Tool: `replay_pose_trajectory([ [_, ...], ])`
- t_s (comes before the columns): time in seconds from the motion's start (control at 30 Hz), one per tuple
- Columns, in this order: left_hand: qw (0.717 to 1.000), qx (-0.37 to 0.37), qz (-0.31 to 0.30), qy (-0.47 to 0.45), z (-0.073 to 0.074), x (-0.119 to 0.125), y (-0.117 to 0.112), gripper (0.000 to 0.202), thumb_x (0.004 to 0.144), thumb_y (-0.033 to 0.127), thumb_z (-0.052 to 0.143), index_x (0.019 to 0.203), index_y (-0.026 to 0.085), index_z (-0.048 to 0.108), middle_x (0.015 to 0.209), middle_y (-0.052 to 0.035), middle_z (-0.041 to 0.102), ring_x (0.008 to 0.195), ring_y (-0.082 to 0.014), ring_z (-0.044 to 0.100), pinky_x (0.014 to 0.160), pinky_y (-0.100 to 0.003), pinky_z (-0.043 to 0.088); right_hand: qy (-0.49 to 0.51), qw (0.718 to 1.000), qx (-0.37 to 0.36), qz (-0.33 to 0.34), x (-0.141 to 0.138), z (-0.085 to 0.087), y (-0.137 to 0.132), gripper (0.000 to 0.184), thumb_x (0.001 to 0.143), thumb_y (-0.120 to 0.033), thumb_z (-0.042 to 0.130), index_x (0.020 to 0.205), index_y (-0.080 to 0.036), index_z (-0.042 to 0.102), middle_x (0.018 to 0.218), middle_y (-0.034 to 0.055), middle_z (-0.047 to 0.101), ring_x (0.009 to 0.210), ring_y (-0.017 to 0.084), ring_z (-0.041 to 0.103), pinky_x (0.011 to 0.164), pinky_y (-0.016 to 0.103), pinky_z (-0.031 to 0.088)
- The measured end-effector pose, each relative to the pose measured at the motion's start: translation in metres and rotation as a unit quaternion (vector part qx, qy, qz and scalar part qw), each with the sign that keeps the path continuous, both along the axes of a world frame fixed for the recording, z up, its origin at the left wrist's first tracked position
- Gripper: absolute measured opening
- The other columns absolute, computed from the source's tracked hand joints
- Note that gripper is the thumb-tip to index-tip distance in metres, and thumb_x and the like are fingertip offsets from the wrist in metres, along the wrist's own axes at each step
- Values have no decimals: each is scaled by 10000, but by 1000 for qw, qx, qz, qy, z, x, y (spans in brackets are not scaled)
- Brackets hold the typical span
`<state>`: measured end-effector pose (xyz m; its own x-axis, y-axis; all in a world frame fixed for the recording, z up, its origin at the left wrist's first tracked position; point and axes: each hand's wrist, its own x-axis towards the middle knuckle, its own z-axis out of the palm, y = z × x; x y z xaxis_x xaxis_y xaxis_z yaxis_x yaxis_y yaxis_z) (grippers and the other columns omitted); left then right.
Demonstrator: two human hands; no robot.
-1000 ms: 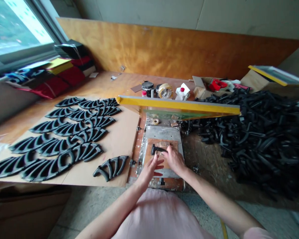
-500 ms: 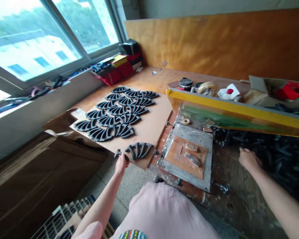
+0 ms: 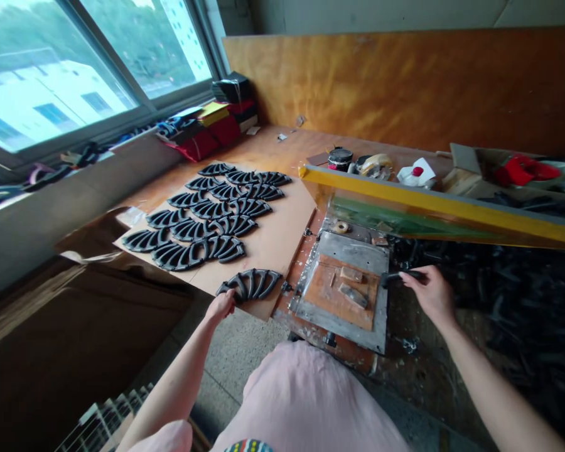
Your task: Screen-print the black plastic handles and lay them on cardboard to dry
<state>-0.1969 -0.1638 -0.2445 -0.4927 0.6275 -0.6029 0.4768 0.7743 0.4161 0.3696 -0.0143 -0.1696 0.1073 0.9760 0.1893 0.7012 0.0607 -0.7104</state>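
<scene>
Orange-brown wooden desk [image 3: 268,145], tan cardboard sheet [image 3: 283,220] at left: curved black plastic-looking pieces [image 3: 206,209] lie nested in fans, presumably saving room. My left hand [image 3: 221,306] pinches the nearest fan's left end piece [image 3: 226,287], seemingly for alignment; my right hand [image 3: 432,293] grips another piece [image 3: 392,279] beside the grey metal plate [image 3: 353,250].

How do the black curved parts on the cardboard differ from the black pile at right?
The black curved parts on the cardboard are lined up in fanned rows; the black pile is jumbled. The parts lie left of the metal plate, the pile right of it. Both are black.
</scene>
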Motion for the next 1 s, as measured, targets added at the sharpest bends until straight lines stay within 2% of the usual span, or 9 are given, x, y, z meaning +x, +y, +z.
replay_pose_trajectory([
  [0.07, 1000, -3, 6, -5, -3, 1, -2, 514, 882, 483, 238, 561, 198, 521, 489, -70, 573, 398, -182, 470, 462, -301, 384, 109, 993, -16, 38, -39, -6, -19, 459, 734, -624, 664, 905, -205, 585, 838, 70, 686, 745, 224, 660, 695, 378, 535],
  [0.17, 1000, -6, 10, -9, -5, 4, -3, 508, 880, 485, 226, 589, 190, 519, 486, -59, 565, 389, -165, 463, 426, -273, 370, 164, 984, -13, 65, -84, -23, -41, 418, 760, -583, 668, 899, -199, 576, 887, 76, 694, 801, 214, 665, 738, 363, 544],
  [0.37, 1000, -16, 3, 9, 1, 5, 7, 514, 900, 470, 215, 659, 168, 554, 517, -60, 597, 422, -164, 516, 445, -260, 414, 13, 991, 86, 104, -111, -47, -54, 269, 901, -465, 538, 810, -213, 562, 869, 69, 653, 807, 203, 630, 761, 352, 522],
  [0.5, 998, -23, -19, 60, 16, 8, 10, 537, 908, 525, 266, 708, 166, 611, 597, -93, 654, 547, -216, 625, 559, -303, 483, -128, 972, 131, 149, -111, -37, -51, 231, 944, -347, 480, 809, -207, 606, 928, 94, 639, 909, 227, 619, 846, 376, 507],
  [0.6, 990, -18, -10, 139, 26, 22, 2, 524, 898, 566, 333, 915, 157, 659, 858, -161, 715, 864, -310, 681, 771, -405, 506, -179, 952, 150, 198, -119, -27, -49, 255, 951, -327, 476, 1081, -183, 641, 1201, 141, 621, 1132, 256, 576, 980, 413, 464],
  [0.67, 973, 37, -9, 230, 27, 39, -8, 553, 912, 575, 319, 1107, 158, 624, 1091, -187, 682, 1082, -334, 617, 899, -449, 467, -208, 930, 149, 265, -127, -26, -49, 409, 944, -337, 498, 1318, -175, 537, 1404, 144, 516, 1304, 273, 467, 1082, 455, 387],
  [0.73, 939, 127, -55, 313, 22, 61, -16, 569, 920, 575, 334, 1256, 176, 563, 1263, -170, 612, 1197, -308, 550, 973, -427, 437, -235, 906, 134, 325, -133, -27, -51, 539, 922, -358, 544, 1418, -172, 446, 1487, 136, 432, 1391, 298, 363, 1135, 516, 310],
  [0.83, 900, 199, -152, 356, 9, 88, -21, 572, 891, 567, 453, 1356, 241, 525, 1420, -119, 511, 1298, -292, 463, 1037, -404, 401, -217, 892, 102, 382, -133, -25, -56, 490, 923, -359, 547, 1373, -168, 511, 1411, 130, 526, 1352, 291, 430, 1124, 526, 339],
  [1.0, 905, 180, -171, 347, -2, 103, -6, 575, 843, 552, 554, 1339, 263, 563, 1468, -84, 475, 1338, -327, 397, 1056, -464, 371, -83, 909, 82, 401, -115, 1, -67, 299, 974, -306, 455, 1154, -211, 675, 1182, 69, 696, 1158, 206, 615, 1017, 389, 493],
])
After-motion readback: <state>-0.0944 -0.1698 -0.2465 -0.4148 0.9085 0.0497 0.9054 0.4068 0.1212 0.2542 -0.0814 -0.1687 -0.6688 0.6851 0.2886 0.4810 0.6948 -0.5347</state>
